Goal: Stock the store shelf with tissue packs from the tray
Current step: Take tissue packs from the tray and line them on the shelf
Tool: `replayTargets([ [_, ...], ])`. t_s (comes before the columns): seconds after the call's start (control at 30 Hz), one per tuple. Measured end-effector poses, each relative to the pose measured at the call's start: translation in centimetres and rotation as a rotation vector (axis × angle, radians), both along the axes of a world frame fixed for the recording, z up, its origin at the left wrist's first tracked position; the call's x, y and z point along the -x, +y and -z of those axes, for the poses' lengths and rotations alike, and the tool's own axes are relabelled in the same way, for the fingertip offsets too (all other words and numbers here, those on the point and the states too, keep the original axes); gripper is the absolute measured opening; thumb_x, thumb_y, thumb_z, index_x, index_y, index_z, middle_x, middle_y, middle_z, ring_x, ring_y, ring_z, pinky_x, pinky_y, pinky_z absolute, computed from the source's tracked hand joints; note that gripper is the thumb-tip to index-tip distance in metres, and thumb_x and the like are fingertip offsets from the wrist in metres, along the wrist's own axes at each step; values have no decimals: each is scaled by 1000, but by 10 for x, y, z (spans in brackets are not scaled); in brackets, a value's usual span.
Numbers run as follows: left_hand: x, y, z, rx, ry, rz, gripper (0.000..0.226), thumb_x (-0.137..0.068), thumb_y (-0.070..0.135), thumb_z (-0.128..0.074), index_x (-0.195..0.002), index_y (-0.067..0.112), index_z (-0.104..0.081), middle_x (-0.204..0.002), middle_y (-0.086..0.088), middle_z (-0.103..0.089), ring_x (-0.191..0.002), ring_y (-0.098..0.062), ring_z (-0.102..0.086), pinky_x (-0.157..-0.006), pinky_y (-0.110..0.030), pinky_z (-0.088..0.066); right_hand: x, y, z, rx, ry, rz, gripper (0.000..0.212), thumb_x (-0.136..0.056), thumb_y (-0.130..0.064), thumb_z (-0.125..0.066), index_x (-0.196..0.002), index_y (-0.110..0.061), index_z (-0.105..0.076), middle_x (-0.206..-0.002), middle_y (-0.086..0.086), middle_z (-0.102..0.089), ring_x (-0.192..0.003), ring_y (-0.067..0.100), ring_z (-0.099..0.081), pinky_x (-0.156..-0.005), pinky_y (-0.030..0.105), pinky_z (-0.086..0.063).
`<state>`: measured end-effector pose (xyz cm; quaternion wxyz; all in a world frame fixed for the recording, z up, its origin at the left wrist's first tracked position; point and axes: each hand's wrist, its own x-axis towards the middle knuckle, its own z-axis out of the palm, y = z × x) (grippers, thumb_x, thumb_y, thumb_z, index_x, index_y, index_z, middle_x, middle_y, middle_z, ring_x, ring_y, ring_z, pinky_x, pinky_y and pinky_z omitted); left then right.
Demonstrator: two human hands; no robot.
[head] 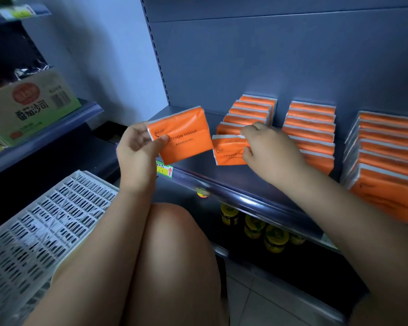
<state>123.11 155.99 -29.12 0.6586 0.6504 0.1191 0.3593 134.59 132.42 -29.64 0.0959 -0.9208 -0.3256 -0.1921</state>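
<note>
Placing step: right hand pinches tissue pack at front of leftmost shelf row; left hand grips spare pack. Next: stand it upright, release.

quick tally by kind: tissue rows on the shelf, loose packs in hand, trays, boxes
rows of tissue packs on the shelf: 3
loose pack in the left hand: 1
white tray: 1
cardboard box: 1
total: 6
the right hand pinches the front pack of the left row, counted in that row
</note>
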Motion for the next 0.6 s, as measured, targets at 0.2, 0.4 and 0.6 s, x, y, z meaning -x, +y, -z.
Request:
replayTargets([
  [0.2,1,0,1,-13,33,25,27,-87,-7,-68,-112,3,-64,-97,-7,-72,-91,-20,-68,-77,-28,-54,2,9,11,83,-197,21,18,-70,-4,-78,-81,-7,-64,-77,10,-65,-85,35,-62,-55,31,-36],
  [0.4,3,-2,-1,2,66,19,26,-88,-6,-68,-112,3,-64,-92,-2,-72,-84,-14,-68,-69,-20,-52,-1,13,18,111,-288,35,20,-66,-5,-80,-77,-8,-64,-74,10,-64,-84,35,-60,-65,39,-48],
  [0.6,2,-2,0,15,117,13,24,-89,-3,-68,-110,6,-64,-90,1,-73,-81,-11,-69,-65,-19,-52,-1,14,23,163,-361,56,18,-69,-7,-78,-81,-9,-65,-85,9,-61,-94,35,-58,-74,42,-45],
])
